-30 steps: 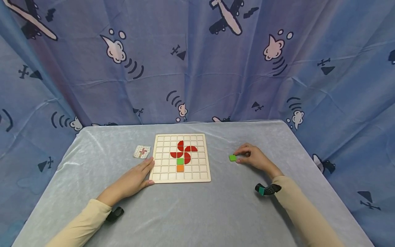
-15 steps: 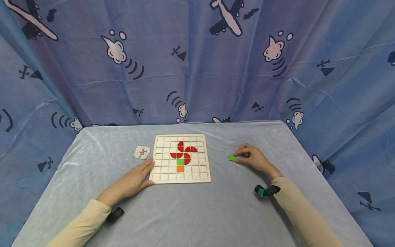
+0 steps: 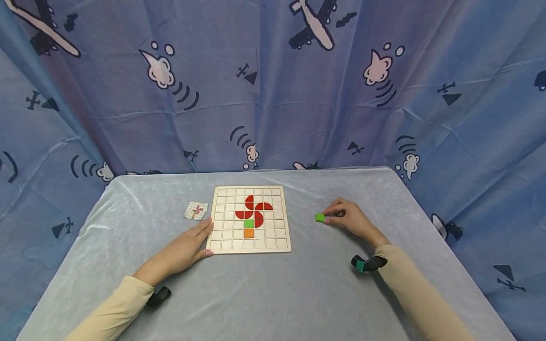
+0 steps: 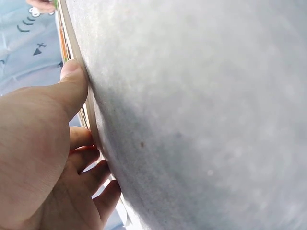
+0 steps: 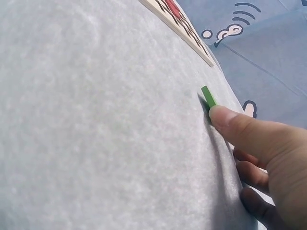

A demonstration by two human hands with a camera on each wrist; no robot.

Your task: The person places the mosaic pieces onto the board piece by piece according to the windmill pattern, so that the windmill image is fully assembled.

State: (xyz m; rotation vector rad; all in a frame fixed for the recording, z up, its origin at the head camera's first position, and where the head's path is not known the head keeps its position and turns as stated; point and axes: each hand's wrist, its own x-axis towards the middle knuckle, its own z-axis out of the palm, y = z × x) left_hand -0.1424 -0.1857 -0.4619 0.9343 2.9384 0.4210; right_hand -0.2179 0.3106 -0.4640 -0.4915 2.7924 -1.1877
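Note:
A wooden grid board (image 3: 273, 240) lies on the table, with red quarter-circle pieces (image 3: 250, 202) forming a pinwheel. Below them a green square (image 3: 249, 223) and an orange square (image 3: 249, 233) sit in its cells. My left hand (image 3: 181, 248) rests against the board's left edge, the thumb at the near corner and the fingers higher up. To the right of the board, my right hand (image 3: 350, 218) pinches a green square tile (image 3: 320, 218) between thumb and fingers, just over the cloth. In the right wrist view this tile (image 5: 208, 96) appears edge-on, beyond the thumb tip.
A small pattern card (image 3: 196, 210) with a printed pinwheel lies left of the board, near the left fingertips. Grey cloth (image 3: 264, 293) covers the table. Behind its far edge hangs a blue curtain (image 3: 273, 118) with airplane prints.
My right hand and the green tile have shifted very slightly left, and the tile's tilt has changed a little. The left hand and the board stay in place.

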